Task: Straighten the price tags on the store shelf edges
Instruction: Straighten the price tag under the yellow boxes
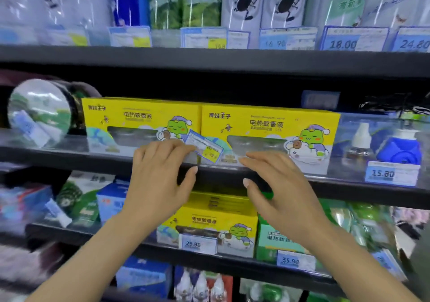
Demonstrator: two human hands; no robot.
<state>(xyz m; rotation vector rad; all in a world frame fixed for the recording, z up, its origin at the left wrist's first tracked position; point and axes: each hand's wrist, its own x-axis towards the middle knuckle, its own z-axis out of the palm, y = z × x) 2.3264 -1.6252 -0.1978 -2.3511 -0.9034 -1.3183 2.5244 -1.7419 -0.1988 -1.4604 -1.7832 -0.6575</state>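
Left hand (160, 173) has its fingertips on the left end of the crooked price tag (204, 149), grip curled over the middle shelf edge (69, 157). The tag tilts down toward 4 o'clock. Right hand (277, 185) hovers spread at 3 o'clock. Looks mid-straightening; next it probably needs rotating level.

Crooked price tag (204, 149): left corner hidden under left hand (160, 173) fingertips; print too smeared to read. Top-shelf tags (130, 36) at left blurred, prices illegible. Lower-left packages (25, 204) motion-smeared, unidentifiable. Both forearms cut off by bottom edge. Tag reading 24.80 (413, 40) clipped by right edge. Lower yellow box (209, 224) partly behind both hands.
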